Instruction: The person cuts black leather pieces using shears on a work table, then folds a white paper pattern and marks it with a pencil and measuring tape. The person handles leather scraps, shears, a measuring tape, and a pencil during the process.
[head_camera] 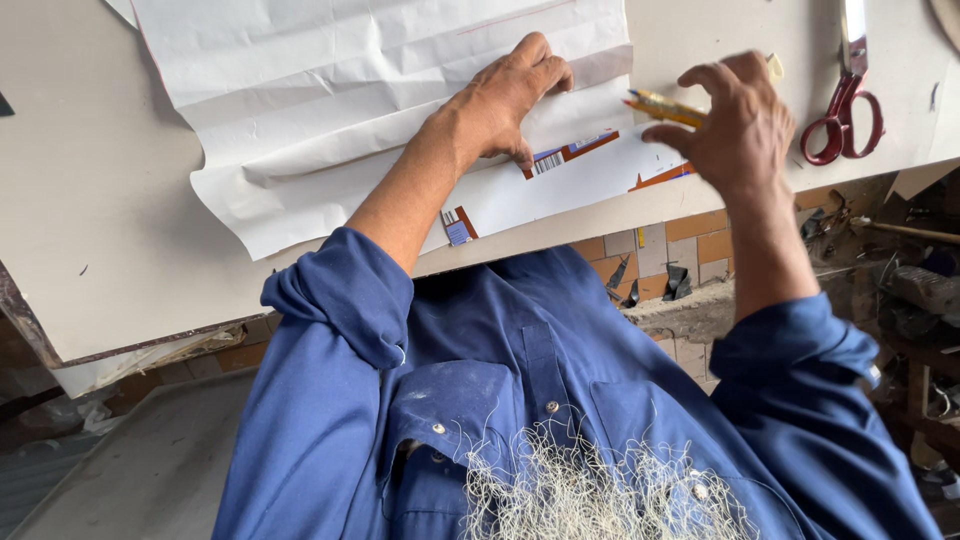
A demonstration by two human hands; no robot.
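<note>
My left hand (505,95) lies flat, palm down, on a large creased sheet of white paper (330,90) spread over a pale board (90,200). Under the paper's near edge peeks a white sheet with orange and blue printed patches (580,165). My right hand (735,120) hovers just right of the paper, fingers curled around a yellow pencil (662,107) that points left toward the paper's edge. Both blue sleeves are rolled up to the elbows.
Red-handled scissors (845,105) lie on the board at the far right. Beyond the board's near edge are orange and grey floor tiles (690,245) with dark scraps, and cluttered tools and wood at the right (910,290). A grey surface (150,470) sits lower left.
</note>
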